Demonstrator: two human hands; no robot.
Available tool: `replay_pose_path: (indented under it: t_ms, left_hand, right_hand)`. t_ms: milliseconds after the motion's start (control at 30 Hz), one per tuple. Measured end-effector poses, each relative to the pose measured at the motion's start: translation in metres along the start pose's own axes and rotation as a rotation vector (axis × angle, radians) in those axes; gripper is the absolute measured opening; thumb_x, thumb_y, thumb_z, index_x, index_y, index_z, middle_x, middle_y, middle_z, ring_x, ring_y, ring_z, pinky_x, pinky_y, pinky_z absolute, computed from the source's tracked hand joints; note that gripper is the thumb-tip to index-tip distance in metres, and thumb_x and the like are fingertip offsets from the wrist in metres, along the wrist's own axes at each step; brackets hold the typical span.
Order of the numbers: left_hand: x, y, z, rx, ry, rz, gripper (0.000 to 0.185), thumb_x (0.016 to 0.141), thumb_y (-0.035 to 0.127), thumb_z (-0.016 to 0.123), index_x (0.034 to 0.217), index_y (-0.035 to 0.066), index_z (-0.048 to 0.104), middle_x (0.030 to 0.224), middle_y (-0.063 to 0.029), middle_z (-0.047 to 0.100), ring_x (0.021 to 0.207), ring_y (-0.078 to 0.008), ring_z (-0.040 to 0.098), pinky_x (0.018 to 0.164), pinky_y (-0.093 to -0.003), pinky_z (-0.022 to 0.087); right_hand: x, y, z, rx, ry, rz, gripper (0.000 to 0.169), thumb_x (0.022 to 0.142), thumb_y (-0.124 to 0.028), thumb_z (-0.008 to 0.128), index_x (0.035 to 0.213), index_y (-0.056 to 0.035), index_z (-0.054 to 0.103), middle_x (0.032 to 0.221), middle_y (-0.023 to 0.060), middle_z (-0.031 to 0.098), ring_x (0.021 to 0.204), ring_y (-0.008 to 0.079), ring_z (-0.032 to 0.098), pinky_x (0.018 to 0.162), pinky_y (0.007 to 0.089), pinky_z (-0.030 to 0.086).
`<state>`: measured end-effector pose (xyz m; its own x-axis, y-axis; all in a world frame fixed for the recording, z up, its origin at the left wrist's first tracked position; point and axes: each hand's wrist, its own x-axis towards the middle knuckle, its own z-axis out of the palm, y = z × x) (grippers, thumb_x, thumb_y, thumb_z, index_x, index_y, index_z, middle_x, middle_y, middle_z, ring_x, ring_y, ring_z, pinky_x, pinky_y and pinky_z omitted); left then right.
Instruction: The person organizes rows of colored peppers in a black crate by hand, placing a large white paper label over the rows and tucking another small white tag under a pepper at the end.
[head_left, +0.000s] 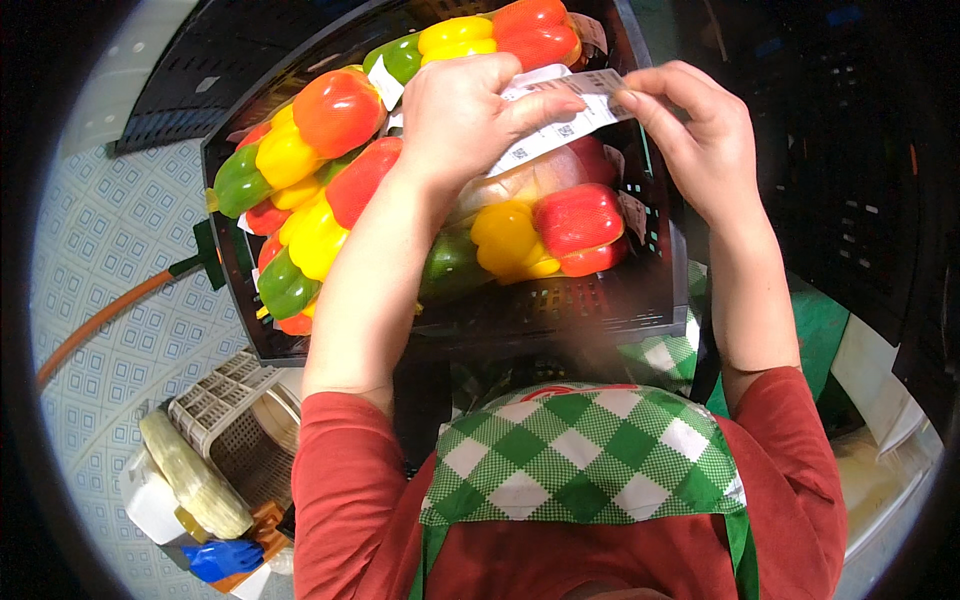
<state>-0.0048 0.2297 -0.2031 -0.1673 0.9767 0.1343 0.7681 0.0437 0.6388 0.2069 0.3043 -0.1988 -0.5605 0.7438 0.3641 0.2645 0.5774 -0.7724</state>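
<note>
My left hand (469, 112) is curled around a strip of white printed labels (559, 133), its thumb lying along the top. The thumb and forefinger of my right hand (694, 127) pinch the strip's right end. Both hands are over a black plastic crate (652, 319) filled with netted packs of bell peppers. Below the labels lies a pack with a yellow pepper (506, 238) and a red pepper (577, 219). Further packs, with an orange-red pepper (337, 109) and a green pepper (241, 180), fill the left side. My left hand and forearm hide part of the crate's middle.
Dark crates (840, 172) are stacked at the right, and another black crate (217, 52) stands at the upper left. On the patterned floor (142, 225) are a beige plastic basket (225, 420), a roll of netting (195, 476) and a blue item (223, 559). An orange handle (105, 319) reaches the crate's left side.
</note>
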Motion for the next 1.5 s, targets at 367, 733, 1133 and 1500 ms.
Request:
replay_pose_path:
  t_ms: [367, 733, 1133, 1500]
  left_hand:
    - [0.006, -0.024, -0.003, 0.367, -0.016, 0.219, 0.042, 0.076, 0.048, 0.074, 0.072, 0.007, 0.065, 0.063, -0.0127, 0.061, 0.063, -0.0328, 0.062, 0.058, -0.0411, 0.048]
    - [-0.018, 0.027, 0.095, 0.293, -0.799, 0.371, 0.029, 0.086, 0.028, 0.054, 0.088, 0.004, 0.071, 0.092, -0.0155, 0.068, 0.093, -0.0307, 0.064, 0.085, -0.0429, 0.050]
    - [-0.029, 0.023, 0.115, 0.260, -0.984, -0.057, 0.026, 0.082, 0.025, 0.064, 0.086, 0.001, 0.073, 0.099, -0.0196, 0.069, 0.099, -0.0344, 0.065, 0.087, -0.0430, 0.052]
    - [-0.026, -0.001, 0.168, 0.406, -1.250, 0.108, 0.034, 0.077, 0.033, 0.069, 0.098, 0.007, 0.074, 0.103, -0.0191, 0.069, 0.099, -0.0336, 0.066, 0.084, -0.0414, 0.053]
  right_hand:
    - [-0.018, 0.049, -0.050, 0.231, 0.433, 0.322, 0.021, 0.089, -0.015, 0.070, 0.101, 0.0026, 0.069, 0.092, 0.0070, 0.071, 0.085, 0.0114, 0.064, 0.078, 0.0238, 0.049]
    - [-0.023, 0.048, -0.041, 0.405, 0.463, 0.345, 0.025, 0.089, -0.017, 0.070, 0.103, 0.0034, 0.068, 0.096, 0.0073, 0.069, 0.090, 0.0119, 0.062, 0.084, 0.0246, 0.046]
    - [-0.028, 0.048, -0.036, 0.469, 0.423, 0.366, 0.022, 0.089, -0.017, 0.071, 0.101, 0.0014, 0.068, 0.092, 0.0059, 0.070, 0.084, 0.0109, 0.062, 0.078, 0.0232, 0.048]
    - [-0.028, 0.041, -0.029, 0.545, 0.348, 0.322, 0.017, 0.090, -0.015, 0.070, 0.099, -0.0013, 0.069, 0.089, 0.0008, 0.069, 0.081, 0.0061, 0.060, 0.073, 0.0203, 0.048]
